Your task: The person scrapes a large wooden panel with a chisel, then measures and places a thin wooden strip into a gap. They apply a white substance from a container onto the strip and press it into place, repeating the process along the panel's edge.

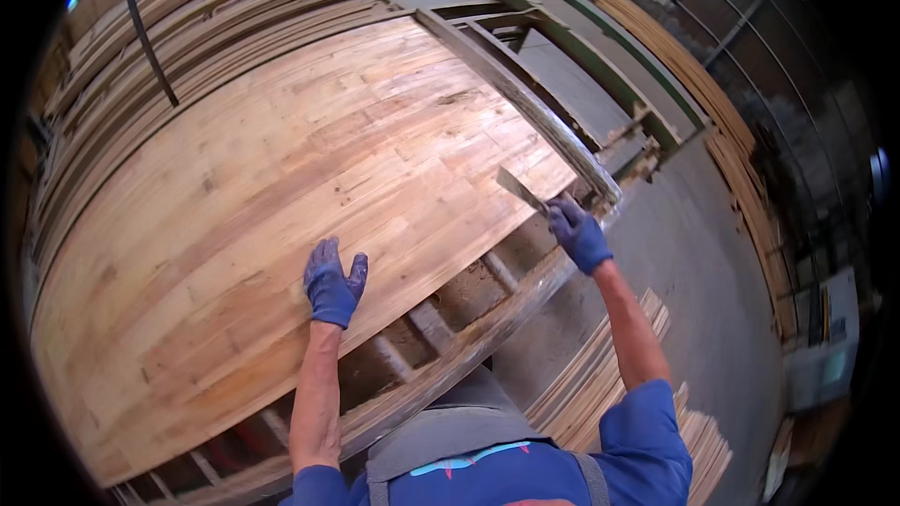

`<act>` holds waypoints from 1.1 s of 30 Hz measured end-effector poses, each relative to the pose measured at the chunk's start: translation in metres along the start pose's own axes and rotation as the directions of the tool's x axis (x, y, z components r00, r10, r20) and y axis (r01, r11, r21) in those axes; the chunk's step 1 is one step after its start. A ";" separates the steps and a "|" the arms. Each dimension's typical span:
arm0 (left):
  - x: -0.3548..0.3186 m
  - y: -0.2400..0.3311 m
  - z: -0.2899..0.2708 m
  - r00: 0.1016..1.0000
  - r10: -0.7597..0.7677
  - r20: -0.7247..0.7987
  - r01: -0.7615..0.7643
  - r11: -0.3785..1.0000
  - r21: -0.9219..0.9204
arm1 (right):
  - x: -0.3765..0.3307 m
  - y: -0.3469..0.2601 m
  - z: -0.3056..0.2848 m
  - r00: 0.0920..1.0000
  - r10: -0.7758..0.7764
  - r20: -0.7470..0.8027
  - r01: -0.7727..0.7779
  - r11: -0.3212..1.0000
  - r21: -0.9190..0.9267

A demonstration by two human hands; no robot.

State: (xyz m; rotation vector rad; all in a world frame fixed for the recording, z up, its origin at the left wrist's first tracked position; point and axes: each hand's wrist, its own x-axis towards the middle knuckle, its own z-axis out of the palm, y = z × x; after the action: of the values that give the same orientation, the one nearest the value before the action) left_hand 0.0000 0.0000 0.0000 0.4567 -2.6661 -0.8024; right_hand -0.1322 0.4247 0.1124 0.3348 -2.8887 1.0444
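A wide panel of joined wooden strips (281, 197) lies flat on a slatted frame (469, 342) in front of me. My left hand (333, 286), in a blue glove, rests on the panel near its front edge, fingers stretched out and thumb apart. Over the panel's right corner, my right hand (579, 232), gloved the same way, is closed round the handle of a putty knife (521, 189). The knife's flat blade points left over the panel surface; whether it touches the wood I cannot tell.
Long stacked boards (225, 5) lie beyond the panel's far side. A green metal frame (600, 61) stands at the far right. Bundled thin wooden strips (600, 365) lie on the floor by my right arm. A dark upright rod (141, 28) rises at the far left.
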 end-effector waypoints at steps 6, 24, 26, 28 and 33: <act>0.025 0.039 0.058 0.968 -0.074 -0.238 0.145 0.945 0.294 | 0.253 0.036 0.026 0.951 -0.271 0.148 0.293 0.942 -0.161; 0.047 0.066 0.063 0.976 -0.076 -0.204 0.147 0.920 0.364 | 0.467 0.027 0.045 0.680 -0.263 0.684 0.584 0.759 -0.288; 0.048 0.064 0.063 0.977 -0.082 -0.197 0.151 0.918 0.366 | 0.470 0.029 0.049 0.648 -0.300 0.700 0.633 0.722 -0.277; 0.045 0.061 0.063 0.977 -0.101 -0.188 0.165 0.915 0.367 | 0.461 0.031 0.060 0.663 -0.358 0.658 0.672 0.671 -0.313; 0.045 0.061 0.062 0.977 -0.103 -0.188 0.166 0.918 0.359 | 0.399 0.091 0.098 0.753 -0.571 0.327 0.658 0.651 -0.378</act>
State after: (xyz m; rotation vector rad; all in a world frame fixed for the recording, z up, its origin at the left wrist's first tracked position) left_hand -0.0769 0.0605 -0.0046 0.7725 -2.6501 -0.2674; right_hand -0.5393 0.3565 0.0281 1.3139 -2.6690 0.1794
